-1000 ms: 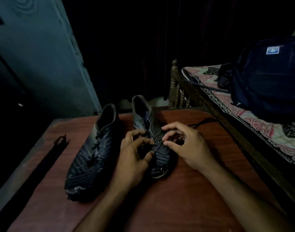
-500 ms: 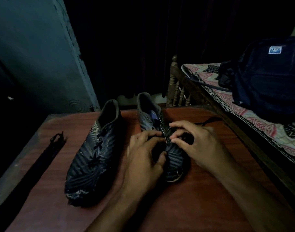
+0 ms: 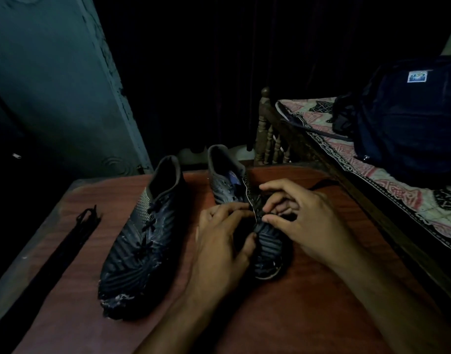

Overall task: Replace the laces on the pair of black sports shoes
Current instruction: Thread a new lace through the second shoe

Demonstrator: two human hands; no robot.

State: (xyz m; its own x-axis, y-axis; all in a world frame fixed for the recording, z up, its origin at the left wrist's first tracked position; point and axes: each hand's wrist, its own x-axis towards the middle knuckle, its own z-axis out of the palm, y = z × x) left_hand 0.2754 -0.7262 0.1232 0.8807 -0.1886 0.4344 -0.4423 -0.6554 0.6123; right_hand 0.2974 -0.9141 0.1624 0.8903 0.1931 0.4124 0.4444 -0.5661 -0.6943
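I see my left hand (image 3: pixel 224 241) steadying the right-hand black shoe (image 3: pixel 247 213) near the table's (image 3: pixel 283 315) far edge while my right hand (image 3: pixel 303 221) pinches at its eyelets, apparently threading lace, the other shoe (image 3: pixel 142 241) laced alongside, a spare lace (image 3: pixel 65 251) by the left edge.

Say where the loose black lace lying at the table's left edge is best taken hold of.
Pinch the black lace at its bunched far end, coming from above. There the strands lift off the table; the rest lies flat and hard to catch. Nothing crowds it.
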